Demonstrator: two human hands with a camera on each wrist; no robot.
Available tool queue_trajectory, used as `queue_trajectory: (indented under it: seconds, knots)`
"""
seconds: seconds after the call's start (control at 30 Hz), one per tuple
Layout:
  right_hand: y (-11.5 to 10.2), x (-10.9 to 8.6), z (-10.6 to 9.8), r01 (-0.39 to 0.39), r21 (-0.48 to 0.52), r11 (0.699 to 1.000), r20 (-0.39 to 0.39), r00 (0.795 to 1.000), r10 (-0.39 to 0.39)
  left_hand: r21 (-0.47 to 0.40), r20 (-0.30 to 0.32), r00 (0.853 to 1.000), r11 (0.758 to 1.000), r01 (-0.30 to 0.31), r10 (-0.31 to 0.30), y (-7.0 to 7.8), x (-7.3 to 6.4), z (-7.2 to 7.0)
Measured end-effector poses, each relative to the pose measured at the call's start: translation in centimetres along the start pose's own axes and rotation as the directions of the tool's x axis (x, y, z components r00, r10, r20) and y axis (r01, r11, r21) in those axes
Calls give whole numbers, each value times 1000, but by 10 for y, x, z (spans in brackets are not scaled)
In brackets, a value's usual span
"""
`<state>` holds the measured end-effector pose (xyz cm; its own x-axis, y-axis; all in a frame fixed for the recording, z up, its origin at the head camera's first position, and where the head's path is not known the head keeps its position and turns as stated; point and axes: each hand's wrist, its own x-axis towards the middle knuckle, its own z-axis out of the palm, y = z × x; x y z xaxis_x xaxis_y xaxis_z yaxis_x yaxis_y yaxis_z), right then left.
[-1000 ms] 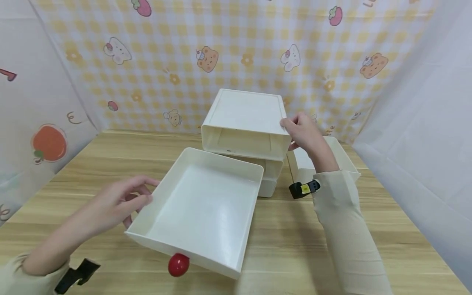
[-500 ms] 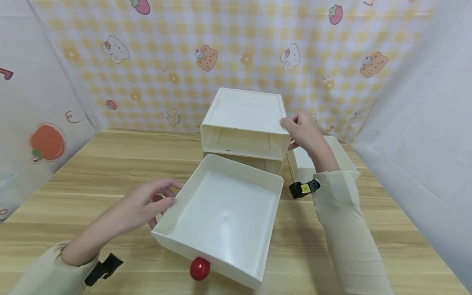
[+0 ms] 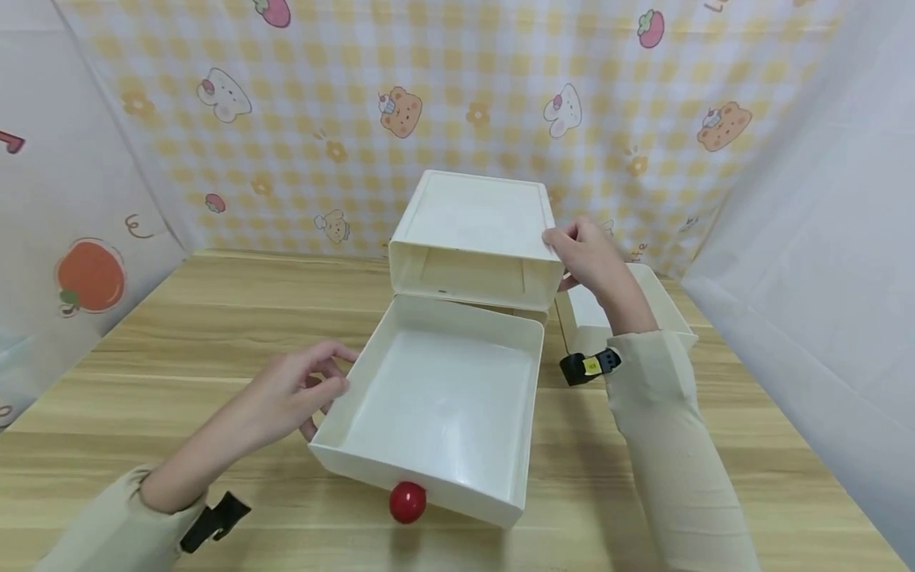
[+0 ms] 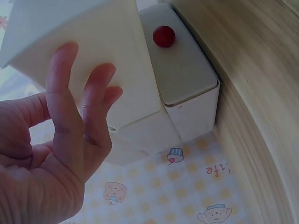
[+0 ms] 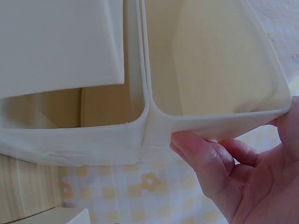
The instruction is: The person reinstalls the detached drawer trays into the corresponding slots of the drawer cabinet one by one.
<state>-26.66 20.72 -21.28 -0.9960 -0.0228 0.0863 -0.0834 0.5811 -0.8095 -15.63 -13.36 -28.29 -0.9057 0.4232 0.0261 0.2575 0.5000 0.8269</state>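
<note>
The left forearm is slanting inward, and the left grip [image 3: 303, 389] is pinching the near-left wall of the drawer [image 3: 436, 397], thumb toward the inside, fingers along the outside. The right arm is stretching farther forward; its grip [image 3: 589, 254] is clasping the right side of the upper box [image 3: 475, 210]. Drawer and boxes are showing smooth cream plastic with rounded corners; the knob [image 3: 407, 502] is gleaming red and round. Above the wood-grained desk [image 3: 214, 334], the drawer is overlapping the lower box's [image 5: 93, 144] mouth, its knob facing the person, its long axis slanting rightward away.
</note>
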Motion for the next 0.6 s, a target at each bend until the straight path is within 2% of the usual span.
queue_trajectory:
  seconds: [0.43,0.6]
  knots:
    - [-1,-2,0,-10,7,1000,2,1000,10,-132,3,999,990,52,-52,2,7,13]
    - [-1,0,0,-5,1,1000,1,1000,5,-147,-8,998,988,54,-56,1,12,17]
